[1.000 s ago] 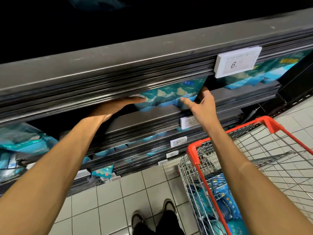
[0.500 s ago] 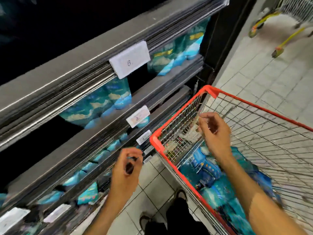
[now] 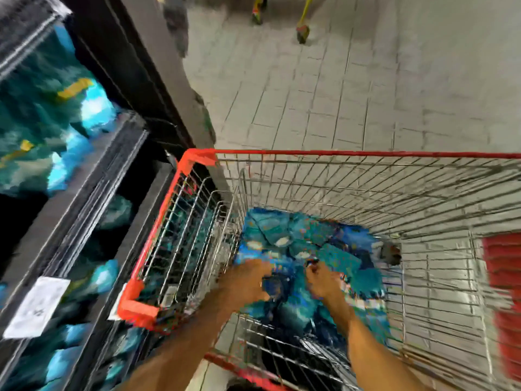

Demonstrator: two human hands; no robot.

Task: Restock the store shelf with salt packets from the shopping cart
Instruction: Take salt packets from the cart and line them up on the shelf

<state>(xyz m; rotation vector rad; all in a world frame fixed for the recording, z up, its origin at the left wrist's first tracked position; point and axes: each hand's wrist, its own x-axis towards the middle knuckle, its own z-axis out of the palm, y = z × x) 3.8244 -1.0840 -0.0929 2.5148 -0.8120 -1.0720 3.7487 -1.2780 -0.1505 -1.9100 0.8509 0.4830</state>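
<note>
— Where are the salt packets (image 3: pixel 304 249)?

— Heaped on the floor of the shopping cart (image 3: pixel 338 176), toward its shelf-side wall. More already standing on the store shelf (image 3: pixel 93 176), just left of the cart's red corner.

— And the hands?

— Both down inside the cart, on top of the heap. Left hand (image 3: pixel 245 280) curled over a dark blue packet near the cart's left wall; right hand (image 3: pixel 324 280) just beside it, fingers bent down into the pile. Too blurred to tell whether either has closed on a packet or only rests there.

— Likely feel?

— Probably dense and heavy for the size, soft-sided, contents shifting like sand. Glossy film, so likely slippery.

— Best hold?

— Around the body, thumb on one face and fingers on the other, not by a sealed edge. Likely to sag or slide out otherwise.
</note>
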